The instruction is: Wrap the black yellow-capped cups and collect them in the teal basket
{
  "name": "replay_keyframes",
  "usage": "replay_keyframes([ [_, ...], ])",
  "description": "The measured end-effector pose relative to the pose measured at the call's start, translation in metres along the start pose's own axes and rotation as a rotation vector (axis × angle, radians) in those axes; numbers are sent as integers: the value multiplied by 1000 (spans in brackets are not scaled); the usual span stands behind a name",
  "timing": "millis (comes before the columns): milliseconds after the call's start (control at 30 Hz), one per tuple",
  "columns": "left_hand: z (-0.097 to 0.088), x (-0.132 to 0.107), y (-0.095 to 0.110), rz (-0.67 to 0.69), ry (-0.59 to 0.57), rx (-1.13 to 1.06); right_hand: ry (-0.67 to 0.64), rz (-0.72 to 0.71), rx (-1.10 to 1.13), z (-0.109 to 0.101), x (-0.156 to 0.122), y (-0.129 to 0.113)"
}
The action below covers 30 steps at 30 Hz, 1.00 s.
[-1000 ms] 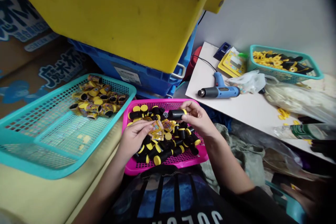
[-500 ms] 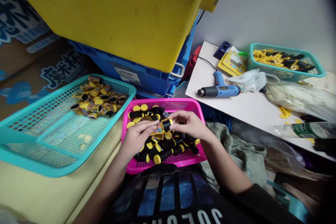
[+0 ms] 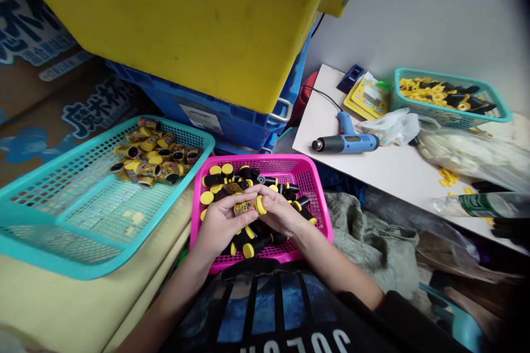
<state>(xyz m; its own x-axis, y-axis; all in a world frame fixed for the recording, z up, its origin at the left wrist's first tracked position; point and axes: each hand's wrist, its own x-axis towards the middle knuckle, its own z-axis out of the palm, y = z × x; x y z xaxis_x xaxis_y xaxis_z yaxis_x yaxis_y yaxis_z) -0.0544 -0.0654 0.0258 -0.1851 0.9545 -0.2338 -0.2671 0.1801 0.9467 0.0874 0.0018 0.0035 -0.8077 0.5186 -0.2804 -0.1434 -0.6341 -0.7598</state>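
Note:
Above the pink basket (image 3: 326, 220), my two hands hold one small yellow-capped bottle (image 3: 245, 207) between them. A printed yellow-orange sleeve wraps its body. My left hand (image 3: 217, 224) is closed round the sleeved end. My right hand (image 3: 282, 214) pinches the other end, with its fingers at the yellow cap. Several black bottles with yellow caps (image 3: 256, 245) lie jumbled in the basket below, partly hidden by my hands. A loose printed sleeve (image 3: 232, 188) shows just behind my left fingers.
On the left stands a turquoise basket (image 3: 89, 270) with a heap of sleeved bottles (image 3: 155, 160). Blue and yellow crates (image 3: 186, 27) rise ahead. The white table (image 3: 327, 168) at right bears a blue heat gun (image 3: 345, 142), plastic bags and another turquoise basket (image 3: 455, 113) of yellow and black parts.
The bottle has come slightly left and nearer. Its black body, bare beside the cap before, is now covered by the sleeve up to the cap. My right hand has moved left and down.

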Motion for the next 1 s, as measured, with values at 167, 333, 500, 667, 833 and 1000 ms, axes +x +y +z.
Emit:
replay_keyframes([
  [167, -1, -2, -3, 9, -2, 40, 53, -46, -28, -3, 2, 3],
  [333, 2, -4, -7, 36, -15, 60, 52, -83, -154, -8, -2, 2],
  [500, 2, -7, -1, 168, 62, 124, 92, -236, -357, -6, -13, -10],
  [667, -12, -12, 10, 131, -128, 45, 204, -332, -457, 1, -20, -18],
  [833, -19, -13, 10, 206, -102, 89, 182, -402, -407, 4, -23, -16],
  [1000, -19, -13, 10, 226, -60, 58, 149, -512, -400, 2, -22, -10],
])
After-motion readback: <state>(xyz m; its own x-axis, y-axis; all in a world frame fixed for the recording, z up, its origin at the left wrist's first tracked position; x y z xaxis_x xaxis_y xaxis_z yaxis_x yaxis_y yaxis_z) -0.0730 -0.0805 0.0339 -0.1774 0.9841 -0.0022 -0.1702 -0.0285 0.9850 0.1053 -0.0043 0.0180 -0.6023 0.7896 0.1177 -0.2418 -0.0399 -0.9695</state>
